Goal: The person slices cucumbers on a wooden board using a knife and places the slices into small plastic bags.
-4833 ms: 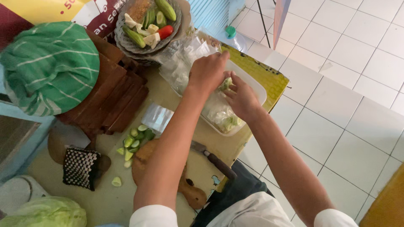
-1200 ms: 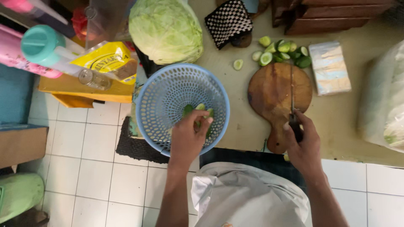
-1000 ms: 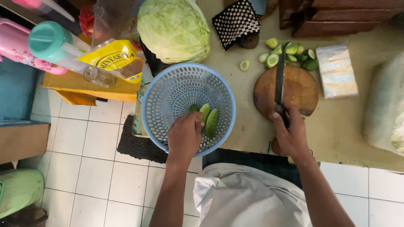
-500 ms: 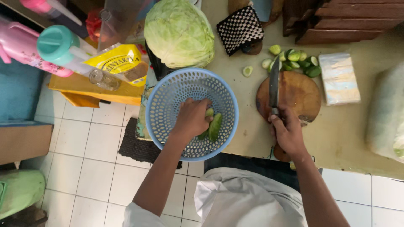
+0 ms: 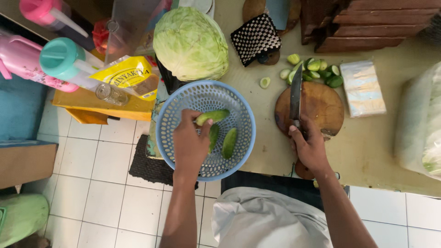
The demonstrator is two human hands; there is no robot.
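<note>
My left hand is inside a round blue perforated basket and grips a green cucumber by one end. Two more cucumbers lie in the basket beside it. My right hand holds a knife by its handle, the blade lying flat across a round wooden cutting board. Cut cucumber pieces are heaped at the board's far edge.
A whole cabbage sits beyond the basket, with a checkered cloth next to it. A clear plastic packet and a large plastic bag lie to the right. A yellow pouch, pink and teal bottles stand left.
My left hand has closed on a cucumber in the basket and lifted its end. My right hand with the knife has slid down the board toward me.
</note>
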